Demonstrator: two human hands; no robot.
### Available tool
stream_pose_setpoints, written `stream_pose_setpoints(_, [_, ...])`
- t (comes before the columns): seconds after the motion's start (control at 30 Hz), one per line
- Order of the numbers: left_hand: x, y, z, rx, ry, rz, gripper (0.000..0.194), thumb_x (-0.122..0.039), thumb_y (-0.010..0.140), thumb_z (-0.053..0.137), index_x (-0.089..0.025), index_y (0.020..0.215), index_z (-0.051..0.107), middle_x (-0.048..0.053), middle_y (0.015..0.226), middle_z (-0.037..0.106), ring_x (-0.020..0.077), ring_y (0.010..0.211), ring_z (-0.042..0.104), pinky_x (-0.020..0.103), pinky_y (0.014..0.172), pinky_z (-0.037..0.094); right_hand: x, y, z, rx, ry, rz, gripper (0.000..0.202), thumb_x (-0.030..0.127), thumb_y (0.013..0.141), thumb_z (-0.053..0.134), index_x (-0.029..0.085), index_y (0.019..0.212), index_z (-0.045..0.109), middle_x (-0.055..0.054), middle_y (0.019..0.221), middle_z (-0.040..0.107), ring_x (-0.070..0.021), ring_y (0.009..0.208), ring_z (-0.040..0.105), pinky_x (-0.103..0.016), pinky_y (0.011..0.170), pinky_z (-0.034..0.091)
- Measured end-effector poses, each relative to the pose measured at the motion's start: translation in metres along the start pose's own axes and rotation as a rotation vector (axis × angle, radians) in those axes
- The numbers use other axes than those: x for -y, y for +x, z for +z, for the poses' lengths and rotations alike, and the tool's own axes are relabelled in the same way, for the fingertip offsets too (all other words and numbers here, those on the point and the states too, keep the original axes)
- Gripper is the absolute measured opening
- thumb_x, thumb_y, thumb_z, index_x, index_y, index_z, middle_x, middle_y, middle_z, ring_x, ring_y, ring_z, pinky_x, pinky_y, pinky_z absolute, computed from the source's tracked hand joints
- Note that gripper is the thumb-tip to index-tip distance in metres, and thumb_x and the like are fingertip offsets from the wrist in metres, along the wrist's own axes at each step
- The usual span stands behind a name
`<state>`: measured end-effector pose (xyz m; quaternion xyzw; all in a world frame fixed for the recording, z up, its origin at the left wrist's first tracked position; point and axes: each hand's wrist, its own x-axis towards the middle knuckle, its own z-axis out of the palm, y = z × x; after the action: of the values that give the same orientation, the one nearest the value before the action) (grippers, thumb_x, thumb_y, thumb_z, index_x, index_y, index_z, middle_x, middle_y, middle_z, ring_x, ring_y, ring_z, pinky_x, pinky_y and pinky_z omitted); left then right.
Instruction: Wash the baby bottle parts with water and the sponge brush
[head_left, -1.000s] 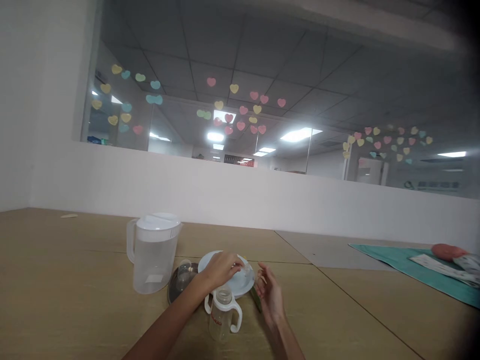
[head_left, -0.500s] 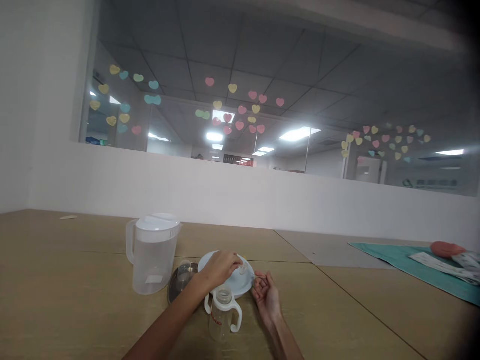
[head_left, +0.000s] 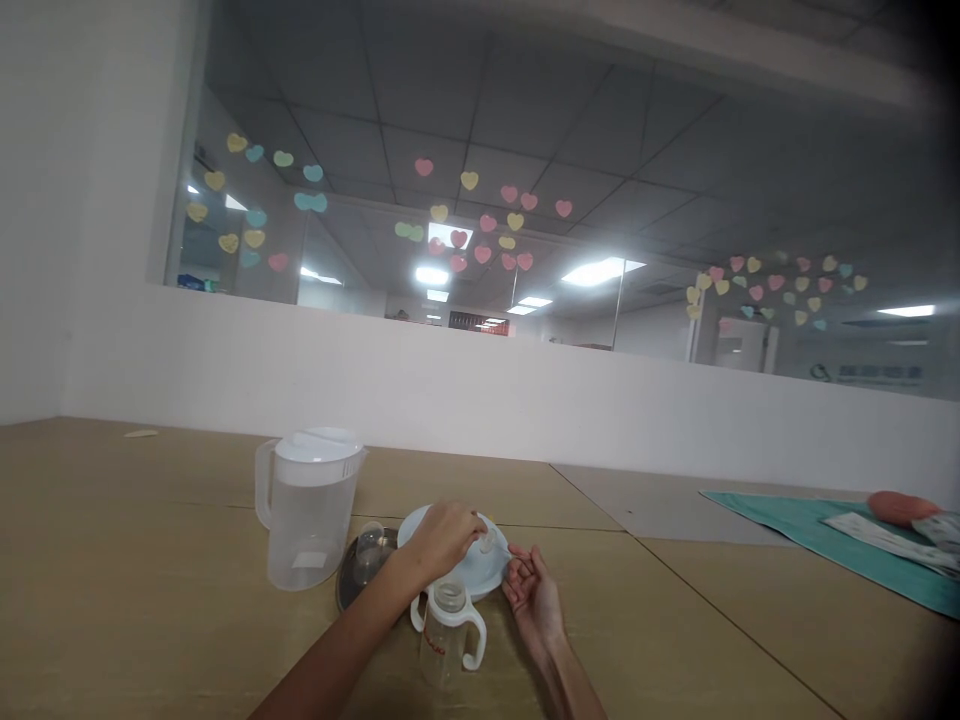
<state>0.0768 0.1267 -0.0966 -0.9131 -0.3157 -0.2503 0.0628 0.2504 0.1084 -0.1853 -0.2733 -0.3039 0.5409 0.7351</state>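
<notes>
My left hand [head_left: 448, 537] reaches across a pale blue-white plate [head_left: 480, 585], fingers closed on a small clear piece that looks like a bottle nipple [head_left: 488, 541]. Palm up beside the plate's right rim is my right hand [head_left: 534, 597], its fingers loosely curled and apart; nothing shows in it. Its fingertips are close to the rim, and whether they touch it I cannot tell. Nearer to me stands an uncapped clear baby bottle [head_left: 442, 640] upright, with white handles on both sides and red print. My left forearm partly covers the plate and a dark round dish [head_left: 347, 582].
A lidded translucent pitcher [head_left: 311, 520] stands left of the plate. On the dark dish sits a clear dome-shaped cap [head_left: 370, 550]. Far right, a teal cloth [head_left: 787, 525] carries a reddish object [head_left: 902, 508] and a patterned cloth [head_left: 885, 540]. A white wall [head_left: 450, 390] closes off the table's back.
Hardly anything differs. The view has shifted slightly, and both hands keep nearly the same places, the left still holding the small clear piece over the plate.
</notes>
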Motion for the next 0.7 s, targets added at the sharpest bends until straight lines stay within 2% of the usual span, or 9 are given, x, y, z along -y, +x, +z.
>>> stream_pose_setpoints(0.2, [0.0004, -0.0003, 0.0029, 0.028, 0.067, 0.041, 0.023, -0.013, 0.086, 0.05, -0.022, 0.093, 0.069, 0.005, 0.093, 0.069, 0.0194, 0.091, 0.061, 0.029, 0.081, 0.042, -0.0007, -0.0016, 0.0025, 0.029, -0.029, -0.001, 0.041, 0.055, 0.063, 0.073, 0.015, 0.069, 0.065, 0.007, 0.044, 0.044, -0.0037, 0.038, 0.03, -0.016, 0.035, 0.026])
stream_pose_setpoints(0.57, [-0.0043, -0.0018, -0.0004, 0.026, 0.112, 0.089, 0.022, -0.012, 0.085, 0.051, -0.021, 0.093, 0.068, 0.006, 0.092, 0.068, 0.02, 0.087, 0.062, 0.029, 0.076, 0.045, -0.0015, -0.0041, 0.0059, 0.057, -0.028, 0.009, 0.043, 0.055, 0.061, 0.074, 0.014, 0.073, 0.065, 0.008, 0.042, 0.042, -0.0032, 0.036, 0.028, -0.016, 0.035, 0.025])
stream_pose_setpoints(0.7, [-0.0033, -0.0013, 0.003, 0.042, 0.118, 0.079, 0.023, -0.01, 0.083, 0.051, -0.021, 0.094, 0.068, 0.007, 0.091, 0.068, 0.0204, 0.086, 0.062, 0.029, 0.075, 0.046, -0.0019, -0.0062, 0.0089, 0.074, -0.05, 0.025, 0.042, 0.055, 0.065, 0.071, 0.015, 0.076, 0.066, 0.009, 0.043, 0.041, -0.0031, 0.036, 0.027, -0.016, 0.035, 0.026])
